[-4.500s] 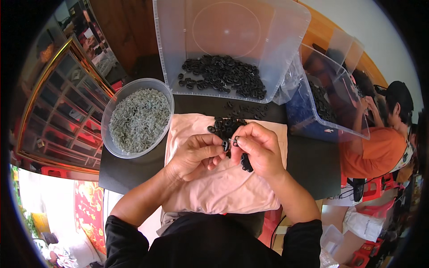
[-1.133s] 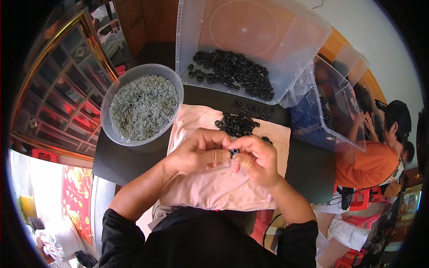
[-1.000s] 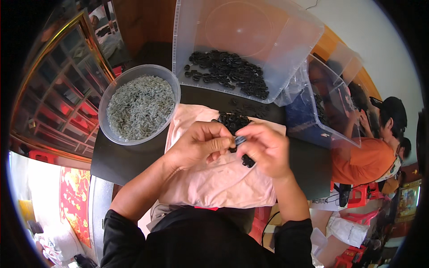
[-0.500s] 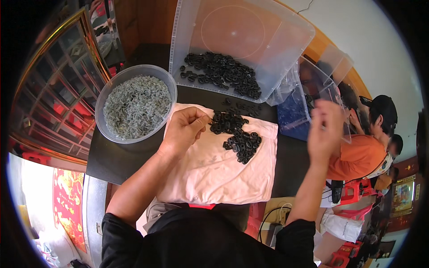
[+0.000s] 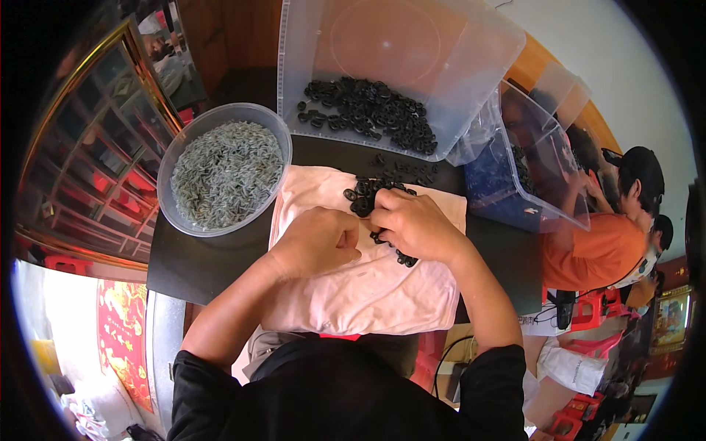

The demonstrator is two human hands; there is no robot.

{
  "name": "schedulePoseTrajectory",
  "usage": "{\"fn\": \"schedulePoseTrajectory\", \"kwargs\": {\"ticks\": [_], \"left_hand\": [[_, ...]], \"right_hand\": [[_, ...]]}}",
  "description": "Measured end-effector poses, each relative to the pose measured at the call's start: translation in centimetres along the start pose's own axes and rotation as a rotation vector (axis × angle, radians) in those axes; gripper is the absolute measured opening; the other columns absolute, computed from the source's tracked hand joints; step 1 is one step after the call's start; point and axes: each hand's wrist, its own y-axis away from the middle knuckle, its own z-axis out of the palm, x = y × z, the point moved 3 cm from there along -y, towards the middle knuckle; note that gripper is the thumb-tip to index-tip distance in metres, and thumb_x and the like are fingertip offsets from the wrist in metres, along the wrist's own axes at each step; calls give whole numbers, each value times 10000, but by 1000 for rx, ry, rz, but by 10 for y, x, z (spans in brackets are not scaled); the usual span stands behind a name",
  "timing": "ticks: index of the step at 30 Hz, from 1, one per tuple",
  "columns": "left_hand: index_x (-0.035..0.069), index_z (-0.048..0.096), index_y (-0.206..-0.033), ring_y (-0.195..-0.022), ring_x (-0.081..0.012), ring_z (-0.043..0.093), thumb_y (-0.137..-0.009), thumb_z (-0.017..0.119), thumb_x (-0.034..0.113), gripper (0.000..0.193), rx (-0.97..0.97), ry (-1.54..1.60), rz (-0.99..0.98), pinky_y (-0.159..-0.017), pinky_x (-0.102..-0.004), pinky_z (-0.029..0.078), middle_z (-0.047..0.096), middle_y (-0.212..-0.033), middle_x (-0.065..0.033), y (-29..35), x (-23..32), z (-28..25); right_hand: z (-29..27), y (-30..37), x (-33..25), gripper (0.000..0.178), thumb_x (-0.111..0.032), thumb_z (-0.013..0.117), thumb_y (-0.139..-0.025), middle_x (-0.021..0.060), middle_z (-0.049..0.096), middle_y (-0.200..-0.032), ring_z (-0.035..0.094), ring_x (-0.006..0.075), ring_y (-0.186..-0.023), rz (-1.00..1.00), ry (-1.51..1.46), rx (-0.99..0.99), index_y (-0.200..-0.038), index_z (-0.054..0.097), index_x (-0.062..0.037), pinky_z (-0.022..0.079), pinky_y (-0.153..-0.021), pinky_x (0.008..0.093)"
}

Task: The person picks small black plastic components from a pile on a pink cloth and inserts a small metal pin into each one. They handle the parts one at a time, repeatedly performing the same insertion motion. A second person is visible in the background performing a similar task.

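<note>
A pink cloth (image 5: pixel 353 294) lies folded on the dark table in front of me. On it are small black ring-like plastic parts (image 5: pixel 360 200), in piles partly covered by my right hand. My right hand (image 5: pixel 421 224) reaches down among them, its fingers bent and pinching at a black part by the fingertips. Close beside it on the left, my left hand (image 5: pixel 315 241) is closed above the cloth, thumb against curled fingers; whatever it holds is hidden. To the left stands a round clear tub (image 5: pixel 166 184) full of small greyish translucent pieces (image 5: pixel 228 176).
A large clear plastic bin (image 5: pixel 471 66) lies tipped at the back, with many black parts (image 5: pixel 375 110) inside. Loose black parts dot the table (image 5: pixel 213 268) before it. At the right stands a blue-tinted clear bin (image 5: pixel 500 187). A person in orange (image 5: pixel 596 253) sits beyond it.
My right hand has come from the blue-tinted bin at the right to the black parts on the cloth. My left hand has moved slightly down and toward the middle, away from the pile's edge.
</note>
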Motion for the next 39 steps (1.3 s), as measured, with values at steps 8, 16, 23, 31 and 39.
{"fn": "schedulePoseTrajectory", "kwargs": {"ticks": [8, 16, 23, 31, 39], "left_hand": [[64, 568, -685, -729, -257, 600, -676, 658, 126, 109, -51, -136, 49, -651, -373, 459, 606, -726, -78, -1, -2, 9], [67, 560, -659, -677, -252, 573, -640, 639, 87, 84, 26, -201, 166, -606, -354, 444, 559, -712, -60, 0, 0, 17], [58, 543, -640, -698, -278, 582, -632, 616, 91, 81, 128, -256, 109, -623, -370, 462, 560, -721, -85, 1, 3, 17], [44, 561, -722, -764, -292, 590, -696, 613, 144, 116, 108, -305, 187, -663, -383, 478, 564, -818, -109, 1, 5, 23], [16, 537, -743, -678, -263, 584, -738, 605, 73, 89, 218, -44, 149, -608, -355, 458, 566, -709, -115, 0, 1, 12]], "right_hand": [[1, -1, -2, 181, -58, 636, -659, 53, 518, -847, 535, 247, -883, -14, -10, -29, -838, 639, -81, 452, -699, 380], [3, 0, -5, 80, -83, 608, -686, 64, 541, -843, 546, 245, -887, -28, 53, -12, -758, 595, -51, 454, -689, 381], [8, -5, -11, 73, -120, 612, -693, 59, 555, -763, 565, 241, -774, -8, 139, 58, -708, 587, -53, 456, -608, 391], [11, -7, -13, 127, -80, 642, -681, 57, 521, -722, 551, 252, -719, -32, 118, 342, -699, 519, -55, 444, -546, 385], [0, 9, -1, 114, 78, 569, -745, 105, 552, -736, 568, 212, -595, 207, -472, 524, -805, 526, -9, 434, -508, 298]]}}
